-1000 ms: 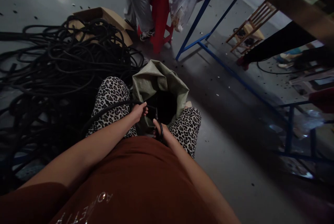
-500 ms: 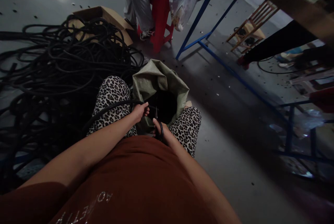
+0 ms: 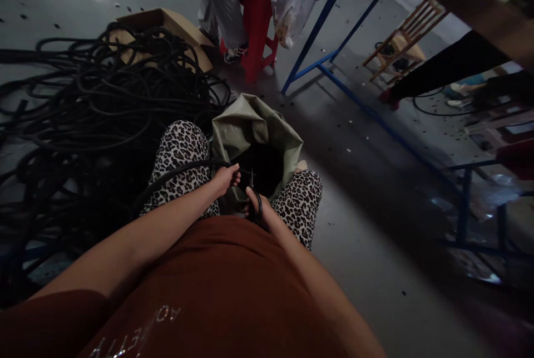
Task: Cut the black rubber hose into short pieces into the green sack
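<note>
My left hand [image 3: 227,177] is closed round a black rubber hose or cord [image 3: 183,167], near its end. The cord runs back over my left thigh toward the pile. In my right hand [image 3: 255,205] is a pair of scissors [image 3: 259,202] with dark handles, its blades pointing up beside the cord's end. Whether the blades touch the cord I cannot tell. Both hands are over the mouth of a greenish woven sack [image 3: 283,124] that stands between my knees; its inside is too dark to make out.
A large tangle of black cord [image 3: 95,91] lies at left, partly in a cardboard box [image 3: 187,29]. Ahead, a person sits near a red stool [image 3: 255,29]. A blue metal frame [image 3: 308,71] supports a table at right, with a wooden chair [image 3: 400,40] beyond. Small black bits dot the floor.
Both hands keep nearly the same place over the sack, the right one a few pixels higher. The cord and scissors stay held; the view has shifted very slightly.
</note>
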Available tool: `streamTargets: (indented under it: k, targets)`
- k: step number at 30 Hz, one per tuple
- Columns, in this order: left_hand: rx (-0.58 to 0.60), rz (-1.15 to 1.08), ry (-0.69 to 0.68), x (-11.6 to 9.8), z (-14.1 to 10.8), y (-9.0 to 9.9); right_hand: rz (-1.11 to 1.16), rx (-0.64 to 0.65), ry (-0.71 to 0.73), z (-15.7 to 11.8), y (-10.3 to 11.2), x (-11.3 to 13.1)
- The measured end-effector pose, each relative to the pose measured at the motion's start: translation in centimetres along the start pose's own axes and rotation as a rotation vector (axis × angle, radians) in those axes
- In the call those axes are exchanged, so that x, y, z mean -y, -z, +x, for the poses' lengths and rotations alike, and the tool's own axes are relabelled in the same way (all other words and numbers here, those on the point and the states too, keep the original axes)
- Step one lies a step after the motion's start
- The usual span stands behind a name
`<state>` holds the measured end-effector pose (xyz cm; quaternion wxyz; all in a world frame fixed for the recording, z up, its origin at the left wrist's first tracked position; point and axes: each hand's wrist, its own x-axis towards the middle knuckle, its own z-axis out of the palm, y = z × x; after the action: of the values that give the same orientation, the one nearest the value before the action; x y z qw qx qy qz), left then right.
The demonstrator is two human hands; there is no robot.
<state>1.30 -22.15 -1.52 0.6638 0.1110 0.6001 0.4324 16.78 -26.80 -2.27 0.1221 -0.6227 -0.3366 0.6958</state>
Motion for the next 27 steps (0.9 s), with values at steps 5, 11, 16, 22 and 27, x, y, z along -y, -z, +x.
streamTargets:
  k: [5,11,16,22,27]
  targets:
    - [-0.009,0.003,0.002,0.03,0.11,0.04,0.044,-0.003,-0.002,-0.05,-0.1,-0.05]
    - [-0.019,-0.006,0.007,-0.04,0.14,0.0,0.048,-0.002,0.003,-0.09,-0.14,0.0]
    - [-0.019,-0.007,0.005,-0.11,0.08,-0.05,0.025,0.008,-0.015,-0.15,-0.14,0.06]
    - [-0.019,0.021,0.018,-0.1,-0.1,-0.15,0.043,0.006,0.025,0.18,-0.13,-0.24]
    - [-0.012,0.025,0.013,0.04,-0.17,-0.13,0.042,-0.011,0.017,-0.09,-0.26,0.12]
